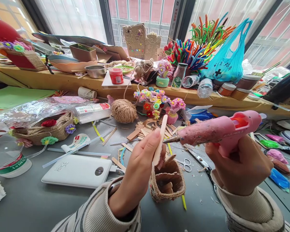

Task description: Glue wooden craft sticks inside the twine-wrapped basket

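Between the thumb and fingers of my left hand (pixel 143 161) is a wooden craft stick (pixel 161 138), held upright and slightly tilted. My right hand (pixel 241 164) grips a pink hot glue gun (pixel 215 130) by its handle. The gun's metal nozzle points left and meets or nearly meets the stick's edge; I cannot tell if it touches. Below the stick stands a small twine-wrapped box (pixel 168 190) with a divider and wooden pieces inside. Loose craft sticks (pixel 145 130) lie piled behind my left hand.
A white power bank (pixel 77 170) lies left, near a twine ball (pixel 124 111) and a flower-trimmed twine basket (pixel 43 129). Small scissors (pixel 185 164) and larger scissors (pixel 198 158) lie between my hands. Crowding the back ledge are a glass bottle (pixel 179 76) and a blue bag (pixel 228 58).
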`<act>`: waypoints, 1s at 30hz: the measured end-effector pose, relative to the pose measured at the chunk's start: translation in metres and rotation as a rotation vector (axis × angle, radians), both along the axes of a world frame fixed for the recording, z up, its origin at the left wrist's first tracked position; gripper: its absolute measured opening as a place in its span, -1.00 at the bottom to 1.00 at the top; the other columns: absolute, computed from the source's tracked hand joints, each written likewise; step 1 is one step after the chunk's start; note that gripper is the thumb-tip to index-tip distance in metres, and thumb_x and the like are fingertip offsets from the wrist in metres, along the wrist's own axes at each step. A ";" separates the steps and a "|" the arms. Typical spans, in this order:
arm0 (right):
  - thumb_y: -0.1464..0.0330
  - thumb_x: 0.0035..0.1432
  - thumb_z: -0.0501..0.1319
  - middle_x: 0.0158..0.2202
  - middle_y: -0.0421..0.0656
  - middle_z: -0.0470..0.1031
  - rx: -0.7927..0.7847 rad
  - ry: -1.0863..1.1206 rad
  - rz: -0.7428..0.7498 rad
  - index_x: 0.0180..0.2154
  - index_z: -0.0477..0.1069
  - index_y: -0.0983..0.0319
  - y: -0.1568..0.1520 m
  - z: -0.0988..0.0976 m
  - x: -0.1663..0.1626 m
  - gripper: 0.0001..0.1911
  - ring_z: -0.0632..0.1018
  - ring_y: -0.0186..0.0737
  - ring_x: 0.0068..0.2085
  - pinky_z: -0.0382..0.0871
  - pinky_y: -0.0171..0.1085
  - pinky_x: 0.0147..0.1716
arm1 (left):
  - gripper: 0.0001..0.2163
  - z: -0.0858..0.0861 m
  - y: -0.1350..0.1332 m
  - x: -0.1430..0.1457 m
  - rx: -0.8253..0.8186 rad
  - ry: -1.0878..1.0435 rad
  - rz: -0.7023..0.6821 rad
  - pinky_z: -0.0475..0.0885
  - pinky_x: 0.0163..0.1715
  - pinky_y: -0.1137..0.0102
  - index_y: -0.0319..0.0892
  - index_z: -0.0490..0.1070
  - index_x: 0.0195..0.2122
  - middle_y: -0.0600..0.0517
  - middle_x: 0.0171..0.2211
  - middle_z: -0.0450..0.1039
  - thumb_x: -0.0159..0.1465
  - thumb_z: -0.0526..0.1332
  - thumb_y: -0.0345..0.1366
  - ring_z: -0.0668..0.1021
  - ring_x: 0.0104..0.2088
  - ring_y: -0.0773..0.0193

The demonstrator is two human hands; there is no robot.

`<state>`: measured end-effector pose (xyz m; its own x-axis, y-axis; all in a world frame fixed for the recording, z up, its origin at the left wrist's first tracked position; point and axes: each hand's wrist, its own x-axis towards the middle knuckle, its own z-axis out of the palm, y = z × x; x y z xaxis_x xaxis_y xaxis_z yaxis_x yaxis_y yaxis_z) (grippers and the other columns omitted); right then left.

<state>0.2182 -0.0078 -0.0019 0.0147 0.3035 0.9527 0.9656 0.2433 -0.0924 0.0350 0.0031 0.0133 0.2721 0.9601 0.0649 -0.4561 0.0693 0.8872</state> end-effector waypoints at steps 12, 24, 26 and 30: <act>0.46 -0.10 0.28 -0.68 -0.36 0.06 0.025 -0.039 0.008 -0.60 0.03 0.17 0.001 0.001 0.003 -0.62 0.08 -0.48 -0.64 -0.03 -0.36 -0.66 | -0.63 -0.002 -0.002 -0.001 0.014 0.003 -0.009 0.11 -0.64 0.53 -0.17 0.13 -0.62 0.18 -0.67 0.06 0.35 0.00 -0.22 0.15 -0.64 0.45; 0.38 -0.02 0.25 -0.67 -0.34 0.04 -0.011 0.025 -0.034 -0.60 0.02 0.16 -0.001 0.000 0.001 -0.63 0.06 -0.44 -0.63 -0.06 -0.32 -0.63 | -0.62 -0.001 -0.002 -0.001 0.027 0.038 -0.018 0.10 -0.62 0.49 -0.17 0.12 -0.63 0.17 -0.68 0.06 0.35 -0.01 -0.20 0.14 -0.63 0.43; 0.37 -0.04 0.26 -0.66 -0.35 0.00 -0.001 0.021 -0.044 -0.59 -0.01 0.16 0.000 0.000 0.002 -0.60 0.02 -0.44 -0.62 -0.08 -0.31 -0.63 | -0.62 -0.001 -0.002 -0.001 0.021 0.032 -0.019 0.09 -0.62 0.49 -0.17 0.13 -0.63 0.17 -0.68 0.07 0.35 0.00 -0.20 0.15 -0.63 0.43; 0.39 -0.05 0.28 -0.65 -0.36 -0.04 0.007 0.036 -0.037 -0.59 -0.03 0.17 0.001 -0.001 0.004 -0.57 -0.01 -0.44 -0.62 -0.09 -0.32 -0.64 | -0.62 0.000 -0.003 -0.002 0.010 0.033 -0.014 0.09 -0.62 0.49 -0.17 0.13 -0.63 0.17 -0.68 0.08 0.34 0.01 -0.20 0.15 -0.63 0.44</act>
<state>0.2221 -0.0064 -0.0031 0.0598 0.2954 0.9535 0.9700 0.2083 -0.1254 0.0334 0.0000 0.0132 0.2876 0.9555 0.0654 -0.4260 0.0664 0.9023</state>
